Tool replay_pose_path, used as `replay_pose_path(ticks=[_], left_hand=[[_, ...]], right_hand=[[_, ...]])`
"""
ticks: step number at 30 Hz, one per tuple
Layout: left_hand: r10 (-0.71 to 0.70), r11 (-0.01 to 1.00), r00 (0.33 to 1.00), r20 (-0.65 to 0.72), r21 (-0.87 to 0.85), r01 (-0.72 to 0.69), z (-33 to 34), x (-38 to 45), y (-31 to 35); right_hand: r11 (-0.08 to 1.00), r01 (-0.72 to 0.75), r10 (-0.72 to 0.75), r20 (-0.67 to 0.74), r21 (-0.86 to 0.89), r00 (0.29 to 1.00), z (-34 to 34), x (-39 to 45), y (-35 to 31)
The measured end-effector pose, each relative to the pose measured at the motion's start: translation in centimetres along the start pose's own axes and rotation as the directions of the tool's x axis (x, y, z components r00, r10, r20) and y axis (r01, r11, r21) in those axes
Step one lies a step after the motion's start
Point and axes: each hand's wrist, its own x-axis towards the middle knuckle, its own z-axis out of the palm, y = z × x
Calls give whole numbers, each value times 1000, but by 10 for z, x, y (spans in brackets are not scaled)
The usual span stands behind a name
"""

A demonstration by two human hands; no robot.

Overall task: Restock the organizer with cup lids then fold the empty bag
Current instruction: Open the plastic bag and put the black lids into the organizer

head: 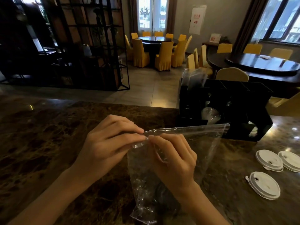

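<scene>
A clear plastic bag hangs over the dark marble counter, held up by its top edge. My left hand and my right hand pinch that edge close together at the bag's left corner. Something dark shows through the bag's lower part, too unclear to name. The black organizer stands at the back right of the counter, with clear cups in one slot. Three white cup lids lie flat on the counter to the right.
Plastic-wrapped items stick up from the organizer's top left compartment. Beyond the counter's far edge are a tiled floor, a black metal shelf on the left, and dark round tables with yellow chairs.
</scene>
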Motion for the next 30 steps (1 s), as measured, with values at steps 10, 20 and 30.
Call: replay_pose_path(ticks=[10, 20, 30], left_hand=[[55, 996, 998, 43, 72, -58, 4, -3, -2], [77, 996, 996, 39, 36, -78, 2, 3, -1], [172, 942, 963, 210, 250, -223, 9, 21, 27]], right_hand=[[999, 13, -14, -41, -41, 999, -4, 0, 14], [996, 33, -35, -23, -86, 999, -10, -3, 26], [996, 38, -38, -5, -75, 999, -20, -2, 33]])
